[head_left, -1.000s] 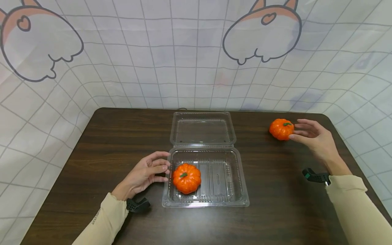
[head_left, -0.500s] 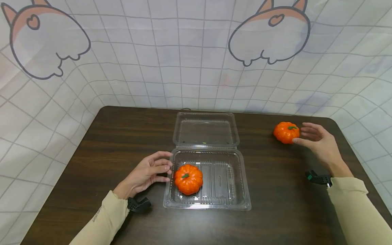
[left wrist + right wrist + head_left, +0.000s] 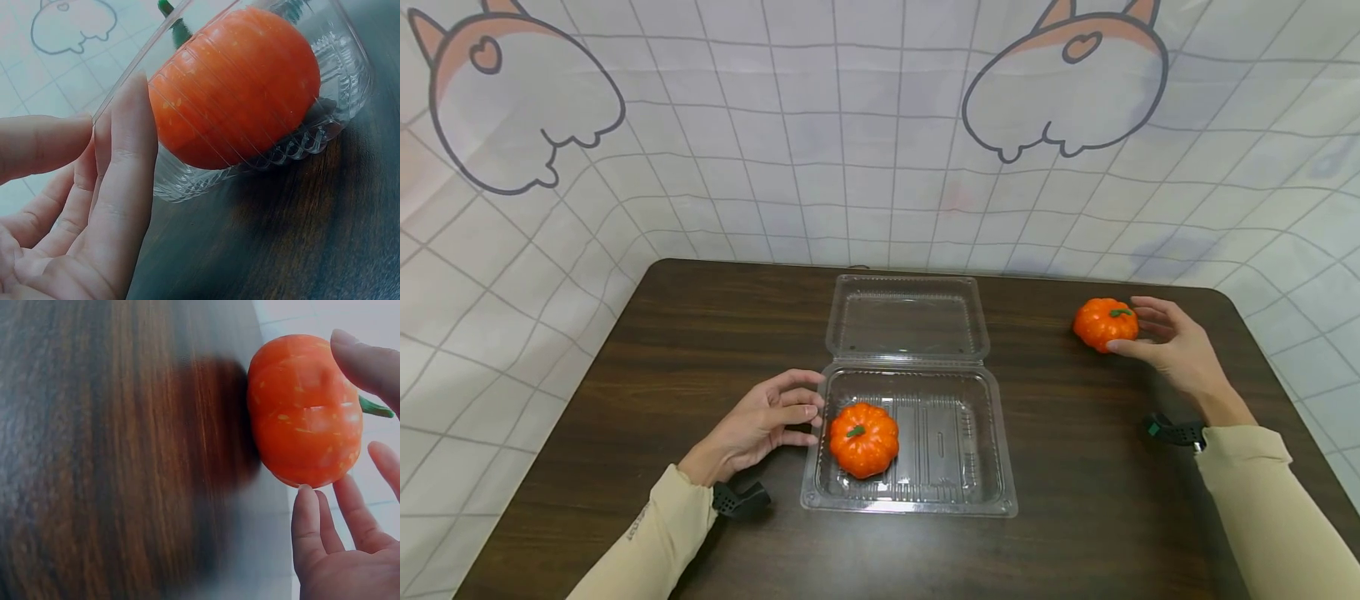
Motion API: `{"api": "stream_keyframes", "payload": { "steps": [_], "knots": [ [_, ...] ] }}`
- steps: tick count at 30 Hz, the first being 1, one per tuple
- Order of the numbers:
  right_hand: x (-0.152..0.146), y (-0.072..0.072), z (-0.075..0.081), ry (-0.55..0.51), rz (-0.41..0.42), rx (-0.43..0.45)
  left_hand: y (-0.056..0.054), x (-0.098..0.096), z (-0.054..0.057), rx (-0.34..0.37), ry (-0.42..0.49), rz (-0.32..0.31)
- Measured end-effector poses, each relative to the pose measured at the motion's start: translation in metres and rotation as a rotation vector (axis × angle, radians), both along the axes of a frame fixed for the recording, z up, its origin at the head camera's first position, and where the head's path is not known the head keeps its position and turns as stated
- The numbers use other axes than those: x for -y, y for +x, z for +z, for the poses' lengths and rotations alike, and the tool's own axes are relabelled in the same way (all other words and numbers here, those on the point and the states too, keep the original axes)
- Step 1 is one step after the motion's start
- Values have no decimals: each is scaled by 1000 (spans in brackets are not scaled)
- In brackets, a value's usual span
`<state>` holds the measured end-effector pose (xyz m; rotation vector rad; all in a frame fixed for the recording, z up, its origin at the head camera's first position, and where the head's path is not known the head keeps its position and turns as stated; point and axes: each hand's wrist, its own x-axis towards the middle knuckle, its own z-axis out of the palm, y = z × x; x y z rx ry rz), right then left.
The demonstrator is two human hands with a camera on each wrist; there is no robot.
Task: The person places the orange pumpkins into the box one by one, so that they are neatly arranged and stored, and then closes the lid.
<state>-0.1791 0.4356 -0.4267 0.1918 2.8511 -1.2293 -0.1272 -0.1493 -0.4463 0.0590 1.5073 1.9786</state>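
A clear hinged plastic container (image 3: pixel 1000 450) lies open, holding an orange pumpkin (image 3: pixel 864 441) with a green stem in its left part. My left hand (image 3: pixel 771 423) is at the container's left rim; the left wrist view shows its thumb and fingers pinching that rim (image 3: pixel 125 81) beside the pumpkin (image 3: pixel 244 87). A second orange pumpkin (image 3: pixel 1105 325) sits near the back right of the table. My right hand (image 3: pixel 1180 350) reaches around its right side, fingers spread and loosely bent. In the right wrist view, thumb and fingertips are right at opposite sides of this pumpkin (image 3: pixel 303 419).
The container's transparent lid (image 3: pixel 908 317) lies folded back toward the far edge of the dark wooden table (image 3: pixel 722 333). A white grid-patterned curtain (image 3: pixel 865 150) with cartoon prints stands behind and along both sides. Each wrist wears a black band (image 3: pixel 1176 432).
My right hand has drawn back slightly from the right pumpkin, then moved left to it again. The left hand stays at the container's rim. The head view has shifted a little.
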Motion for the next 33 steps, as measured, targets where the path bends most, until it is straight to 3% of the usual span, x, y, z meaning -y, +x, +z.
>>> {"api": "stream_keyframes", "payload": {
  "steps": [16, 24, 33],
  "knots": [
    [3, -5, -5, -7, 27, 16, 0, 0, -1, 15, -6, 15],
    [3, 2, -3, 56, 44, -9, 1, -1, -2, -12, 40, -4],
    [7, 10, 3, 20, 61, -63, 2, -1, -3, -10, 37, 2]
  ]
}}
